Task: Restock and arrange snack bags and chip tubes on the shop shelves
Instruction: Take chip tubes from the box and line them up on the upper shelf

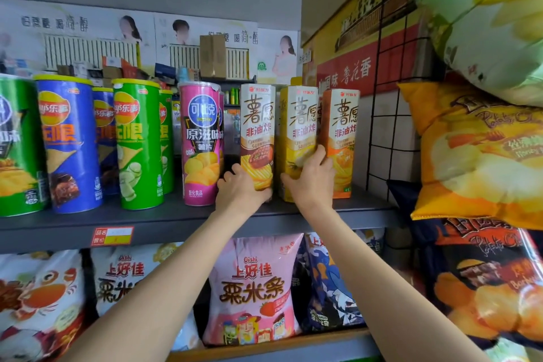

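Brown carton: a tall brown-and-cream chip carton (258,138) stands upright on the grey shelf (164,219); take it as the landmark. Your left hand (242,185) wraps its lower part, fingers curled round the base.
Yellow carton: just right of the brown carton stands a yellow carton (296,141). Your right hand (310,178) grips it low down, thumb raised against the orange carton (342,141) next along.
Progress: as I judge it, this row is nearly stocked. The three cartons stand upright and face forward, so only squaring and closing gaps seems left here.
Left of the brown carton: a pink tube (201,144) stands close beside it, then green tubes (138,144) and blue tubes (70,144), all upright.
Below the brown carton: a pink snack bag (254,288) and other bags fill the lower shelf.
Obstacles: far right of the brown carton, big chip bags (482,150) hang on a wire grid (390,73) and crowd your right forearm. The pink tube leaves your left hand little room.
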`<action>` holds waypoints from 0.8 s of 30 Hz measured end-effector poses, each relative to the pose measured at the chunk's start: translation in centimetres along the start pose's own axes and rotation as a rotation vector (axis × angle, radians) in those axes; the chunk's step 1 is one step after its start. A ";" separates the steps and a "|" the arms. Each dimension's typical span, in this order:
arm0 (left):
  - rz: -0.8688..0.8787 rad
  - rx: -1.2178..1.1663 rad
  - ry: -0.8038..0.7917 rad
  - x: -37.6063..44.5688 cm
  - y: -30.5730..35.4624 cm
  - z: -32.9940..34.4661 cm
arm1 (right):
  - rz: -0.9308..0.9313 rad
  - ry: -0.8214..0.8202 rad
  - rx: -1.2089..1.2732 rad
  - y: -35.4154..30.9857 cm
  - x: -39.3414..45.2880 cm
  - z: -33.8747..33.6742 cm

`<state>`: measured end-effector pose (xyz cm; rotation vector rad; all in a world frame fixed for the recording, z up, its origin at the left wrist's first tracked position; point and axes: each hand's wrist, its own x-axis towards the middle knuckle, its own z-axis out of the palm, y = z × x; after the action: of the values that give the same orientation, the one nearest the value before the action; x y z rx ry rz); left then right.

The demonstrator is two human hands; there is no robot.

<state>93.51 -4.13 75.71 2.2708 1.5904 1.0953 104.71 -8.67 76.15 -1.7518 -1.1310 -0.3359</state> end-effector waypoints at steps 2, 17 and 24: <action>0.017 -0.006 0.002 0.3 -0.2 0.1 | 0.013 0.018 -0.012 -0.2 0.0 0.4; 0.171 -0.049 0.159 -1.0 -1.1 -0.7 | -0.012 0.169 -0.056 -0.9 -0.5 -0.3; 0.435 -0.216 0.638 -1.5 -6.4 -7.2 | -0.419 0.216 0.206 -8.7 -2.7 1.6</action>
<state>83.86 -4.72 76.92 2.2983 1.0513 2.1532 95.83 -8.06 78.61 -1.2597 -1.3178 -0.6234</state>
